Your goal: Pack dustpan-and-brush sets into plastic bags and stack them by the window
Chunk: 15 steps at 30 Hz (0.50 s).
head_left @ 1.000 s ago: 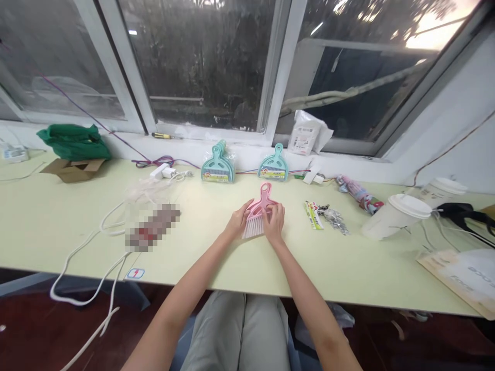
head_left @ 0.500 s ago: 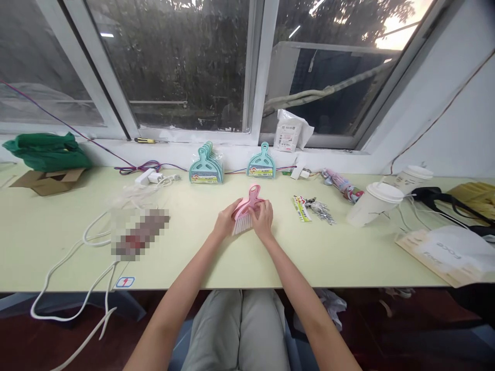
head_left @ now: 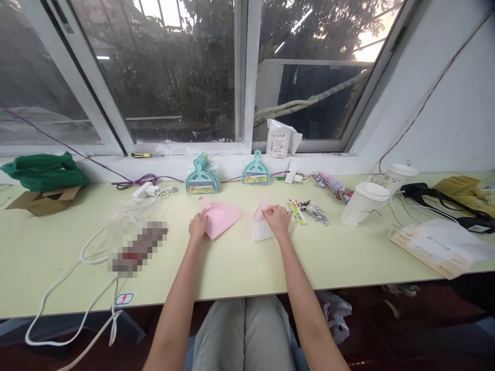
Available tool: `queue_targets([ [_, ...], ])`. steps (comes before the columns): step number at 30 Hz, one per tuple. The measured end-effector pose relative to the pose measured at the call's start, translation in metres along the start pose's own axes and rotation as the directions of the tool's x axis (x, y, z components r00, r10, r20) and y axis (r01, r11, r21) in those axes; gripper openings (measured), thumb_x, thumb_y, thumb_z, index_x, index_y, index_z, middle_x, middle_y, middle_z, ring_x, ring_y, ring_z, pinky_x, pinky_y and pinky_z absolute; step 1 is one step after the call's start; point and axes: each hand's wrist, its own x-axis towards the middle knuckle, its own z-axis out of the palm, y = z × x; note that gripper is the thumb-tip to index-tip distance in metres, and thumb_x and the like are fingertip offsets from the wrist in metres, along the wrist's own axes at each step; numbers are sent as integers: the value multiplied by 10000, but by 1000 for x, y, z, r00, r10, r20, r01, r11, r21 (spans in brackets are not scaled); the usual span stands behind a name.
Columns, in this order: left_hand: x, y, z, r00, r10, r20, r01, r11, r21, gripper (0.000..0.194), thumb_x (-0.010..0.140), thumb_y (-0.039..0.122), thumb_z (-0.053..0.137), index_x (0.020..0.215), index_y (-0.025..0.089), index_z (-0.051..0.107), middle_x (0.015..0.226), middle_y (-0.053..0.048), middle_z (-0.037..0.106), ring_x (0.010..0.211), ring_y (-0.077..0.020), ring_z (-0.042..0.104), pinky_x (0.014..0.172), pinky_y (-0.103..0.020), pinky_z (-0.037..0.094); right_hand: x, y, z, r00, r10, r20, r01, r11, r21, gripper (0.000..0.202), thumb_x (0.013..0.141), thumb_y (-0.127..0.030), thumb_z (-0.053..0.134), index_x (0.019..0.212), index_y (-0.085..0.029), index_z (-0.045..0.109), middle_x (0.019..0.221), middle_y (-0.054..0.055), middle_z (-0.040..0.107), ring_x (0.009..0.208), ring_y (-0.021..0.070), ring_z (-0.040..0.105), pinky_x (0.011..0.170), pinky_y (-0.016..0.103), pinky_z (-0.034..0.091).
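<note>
Basically, pink dustpan [head_left: 221, 220] in the left hand [head_left: 198, 225], pink brush [head_left: 259, 212] in the right hand [head_left: 279, 219], held apart above or on the desk [head_left: 235, 270], can't tell which.
Left grip is pinching the pan's side edge, right grip nips the brush's side, fingers bent, which probably leaves the white bristles [head_left: 261, 231] unsquashed. Both handles point away. Further back, bagged teal dustpan sets [head_left: 201, 181] stand upright by the wall [head_left: 232, 166], probably leaned there for support.
</note>
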Motion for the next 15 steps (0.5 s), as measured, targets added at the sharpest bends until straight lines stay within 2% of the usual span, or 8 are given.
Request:
queue_targets([
  [3, -3, 0, 3, 999, 39, -10, -38, 995, 92, 501, 921, 451, 280, 1020, 180, 689, 1133, -194, 660, 1083, -341, 596, 814, -416, 441, 0, 7, 3, 985, 71, 158, -52, 991, -124, 226, 834, -353, 571, 908, -205, 724, 1015, 101, 671, 1000, 269, 523, 843, 386, 265],
  [5, -8, 5, 4, 998, 59, -28, -56, 995, 80, 554, 937, 458, 213, 1024, 189, 689, 1156, -180, 656, 1080, -321, 600, 821, -406, 433, -3, 6, 4, 980, 87, 177, -54, 981, -184, 242, 833, -324, 559, 950, -197, 729, 1053, 127, 668, 1028, 288, 521, 856, 402, 262],
  [8, -13, 11, 3, 996, 86, 2, -86, 993, 82, 545, 907, 560, 283, 991, 200, 683, 1113, -157, 680, 1015, -303, 624, 787, -376, 432, -4, 0, 5, 980, 68, 185, -23, 972, -233, 274, 836, -321, 540, 976, -177, 726, 1055, 150, 671, 1042, 301, 527, 864, 412, 260],
  [10, -15, 12, 3, 992, 120, 30, -123, 986, 110, 494, 862, 601, 381, 932, 214, 681, 1045, -136, 702, 965, -289, 636, 755, -352, 428, -2, -3, 4, 970, 42, 238, 17, 971, -239, 274, 810, -324, 568, 984, -180, 723, 1061, 138, 679, 1039, 296, 543, 862, 406, 263],
  [13, -16, 8, 6, 978, 187, 93, -200, 968, 154, 426, 841, 583, 437, 815, 232, 676, 901, -112, 714, 872, -274, 646, 692, -328, 408, 2, -4, 2, 943, 18, 332, 71, 965, -254, 259, 766, -303, 608, 964, -185, 726, 1048, 123, 694, 1020, 284, 572, 856, 395, 266],
  [15, -16, 5, 9, 967, 230, 112, -248, 952, 181, 418, 865, 541, 413, 745, 229, 664, 840, -112, 705, 823, -267, 644, 656, -319, 389, 5, -4, -3, 936, 28, 350, 79, 955, -287, 241, 755, -289, 617, 932, -170, 729, 1016, 132, 704, 1010, 280, 587, 858, 392, 265],
])
